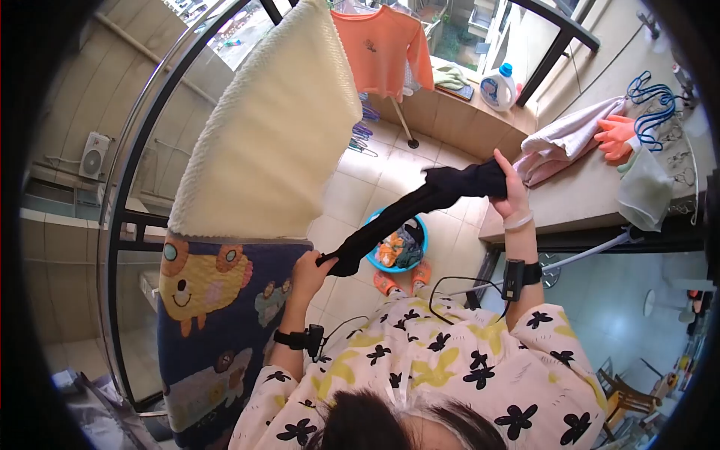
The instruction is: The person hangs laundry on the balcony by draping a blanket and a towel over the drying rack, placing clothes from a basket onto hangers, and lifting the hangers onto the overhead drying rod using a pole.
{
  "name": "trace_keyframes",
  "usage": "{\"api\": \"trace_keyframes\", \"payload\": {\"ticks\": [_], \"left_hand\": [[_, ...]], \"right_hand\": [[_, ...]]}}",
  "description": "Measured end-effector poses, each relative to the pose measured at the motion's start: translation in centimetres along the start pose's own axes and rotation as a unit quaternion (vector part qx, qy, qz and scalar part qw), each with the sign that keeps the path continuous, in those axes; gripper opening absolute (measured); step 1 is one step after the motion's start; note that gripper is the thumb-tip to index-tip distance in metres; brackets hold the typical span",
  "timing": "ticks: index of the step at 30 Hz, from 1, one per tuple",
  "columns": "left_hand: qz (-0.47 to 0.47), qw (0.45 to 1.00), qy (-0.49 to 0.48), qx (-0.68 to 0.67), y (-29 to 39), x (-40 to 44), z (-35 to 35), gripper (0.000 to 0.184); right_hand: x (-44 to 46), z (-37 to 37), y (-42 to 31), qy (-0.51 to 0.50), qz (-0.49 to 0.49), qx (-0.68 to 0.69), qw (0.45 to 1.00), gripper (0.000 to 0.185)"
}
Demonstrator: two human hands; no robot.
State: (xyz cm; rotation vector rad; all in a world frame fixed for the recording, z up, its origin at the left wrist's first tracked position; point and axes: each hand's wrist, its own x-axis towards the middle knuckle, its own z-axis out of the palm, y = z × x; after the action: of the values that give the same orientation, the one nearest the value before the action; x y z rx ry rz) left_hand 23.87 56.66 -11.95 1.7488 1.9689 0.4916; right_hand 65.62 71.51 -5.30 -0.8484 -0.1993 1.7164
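A long, narrow black garment (405, 208), like a pair of tights or leggings, is stretched between both hands at a slant above the floor. My left hand (308, 276) pinches its lower end, close to the blue hanging cloth. At the bunched, wider end, my right hand (511, 191) is closed around the fabric, with the thumb pointing up. Below the garment, a blue basin (426, 251) on the floor holds crumpled clothes (400, 246) in grey, orange and other dark colours. The garment hides part of the basin.
A cream textured blanket (270, 142) and a blue cartoon cloth (202, 360) hang at left. An orange shirt (379, 49) hangs ahead. A detergent bottle (498, 88) stands on the ledge. At right are a pink towel (566, 139), orange gloves (616, 137) and blue hangers (654, 105).
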Motion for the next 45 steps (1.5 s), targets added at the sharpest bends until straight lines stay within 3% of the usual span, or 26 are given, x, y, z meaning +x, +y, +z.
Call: {"api": "trace_keyframes", "payload": {"ticks": [3, 6, 7, 8, 9, 12, 14, 16, 18, 20, 21, 22, 23, 24, 25, 28, 30, 31, 32, 33, 36, 38, 40, 42, 43, 45], "left_hand": [[-0.044, 0.999, 0.007, -0.01, -3.0, -0.6, 1.9, 0.03], [-0.141, 0.967, 0.056, -0.203, -3.8, -0.5, 3.2, 0.019], [-0.168, 0.897, 0.07, -0.403, -2.1, -0.1, 2.4, 0.016], [-0.189, 0.787, 0.079, -0.582, -0.5, 0.1, 1.4, 0.015], [-0.181, 0.756, 0.085, -0.624, 3.1, 0.0, -0.5, 0.016], [-0.072, 0.765, 0.003, -0.64, 7.8, 0.2, -2.8, 0.018], [0.027, 0.79, -0.045, -0.611, 9.9, 0.6, -2.3, 0.023], [0.054, 0.787, -0.113, -0.604, 11.4, 0.6, -2.2, 0.023], [0.049, 0.741, -0.102, -0.662, 11.4, 0.7, -1.6, 0.017], [0.002, 0.692, -0.056, -0.719, 12.2, 0.0, -4.2, 0.024], [0.066, 0.747, -0.031, -0.661, 11.1, -0.1, -4.5, 0.044], [0.066, 0.749, -0.029, -0.659, 10.4, -0.4, -5.4, 0.044], [0.178, 0.878, 0.064, -0.439, 9.8, -0.8, -6.5, 0.049], [0.277, 0.932, 0.15, -0.181, 9.0, -1.1, -7.6, 0.055], [0.296, 0.944, 0.049, -0.139, 7.1, -1.5, -8.1, 0.072], [0.225, 0.925, -0.058, -0.3, 2.4, -3.4, -7.5, 0.077], [0.121, 0.886, -0.037, -0.447, 1.2, -5.5, -7.8, 0.05], [0.099, 0.913, 0.022, -0.396, 0.2, -6.0, -8.1, 0.038], [0.077, 0.933, 0.082, -0.343, -1.0, -6.5, -8.4, 0.029], [0.086, 0.934, 0.081, -0.339, -2.0, -6.9, -8.6, 0.029], [-0.081, 0.885, 0.119, -0.442, -6.6, -9.3, -6.4, 0.02], [-0.03, 0.773, 0.11, -0.625, -5.2, -9.3, -7.0, 0.034], [0.095, 0.702, 0.027, -0.705, -5.7, -10.1, -6.3, 0.069], [0.179, 0.71, -0.077, -0.676, -5.3, -11.3, -6.6, 0.09], [0.175, 0.659, -0.098, -0.725, -4.4, -12.2, -7.3, 0.085], [0.16, 0.689, -0.168, -0.687, -3.4, -14.5, -11.1, 0.071]], "right_hand": [[-1.9, 3.0, 0.4, -0.046, -0.019, -0.071, 0.996, 0.013], [-3.1, 4.5, 1.5, -0.086, -0.018, -0.256, 0.963, 0.015], [-1.9, 3.3, 1.6, -0.087, -0.033, -0.37, 0.924, 0.017], [-1.0, 2.0, 1.8, -0.084, -0.045, -0.476, 0.874, 0.02], [-2.2, 3.2, 1.0, -0.009, -0.02, -0.637, 0.771, 0.03], [-1.3, 0.2, 4.2, 0.005, -0.051, -0.907, 0.418, 0.079], [-0.8, -0.2, 8.3, -0.216, -0.221, -0.769, 0.559, 0.107], [-3.8, 4.4, 12.6, -0.321, -0.207, -0.696, 0.608, 0.113], [-7.1, 8.9, 15.3, -0.441, -0.034, -0.472, 0.763, 0.092], [-6.5, 9.7, 18.2, -0.373, 0.054, -0.336, 0.863, 0.063], [-5.5, 9.2, 20.4, -0.311, 0.113, -0.283, 0.9, 0.043], [-5.5, 9.6, 21.6, -0.272, 0.224, -0.174, 0.919, 0.043], [-4.4, 9.3, 23.1, -0.281, 0.342, -0.106, 0.89, 0.042], [-3.5, 9.2, 24.4, -0.286, 0.454, -0.038, 0.843, 0.041], [-5.5, 9.6, 25.1, -0.347, 0.323, -0.05, 0.879, 0.039], [-6.7, 10.8, 27.7, -0.42, 0.538, 0.015, 0.731, 0.053], [-8.3, 12.0, 27.7, -0.396, 0.608, 0.08, 0.683, 0.067], [-9.1, 12.4, 27.6, -0.441, 0.582, 0.079, 0.679, 0.077], [-8.3, 11.2, 29.8, -0.522, 0.579, 0.139, 0.611, 0.089], [-8.7, 11.0, 30.0, -0.513, 0.584, 0.121, 0.617, 0.084], [-10.4, 11.1, 30.7, -0.477, 0.57, -0.029, 0.669, 0.065], [-9.7, 11.6, 34.4, -0.409, 0.652, -0.074, 0.635, 0.047], [-11.8, 12.7, 34.7, -0.328, 0.685, -0.065, 0.647, 0.037], [-13.9, 12.9, 35.2, -0.345, 0.676, -0.078, 0.646, 0.034], [-14.6, 13.2, 35.3, -0.375, 0.675, -0.099, 0.628, 0.032], [-16.6, 13.5, 35.8, -0.392, 0.698, -0.099, 0.591, 0.031]]}}
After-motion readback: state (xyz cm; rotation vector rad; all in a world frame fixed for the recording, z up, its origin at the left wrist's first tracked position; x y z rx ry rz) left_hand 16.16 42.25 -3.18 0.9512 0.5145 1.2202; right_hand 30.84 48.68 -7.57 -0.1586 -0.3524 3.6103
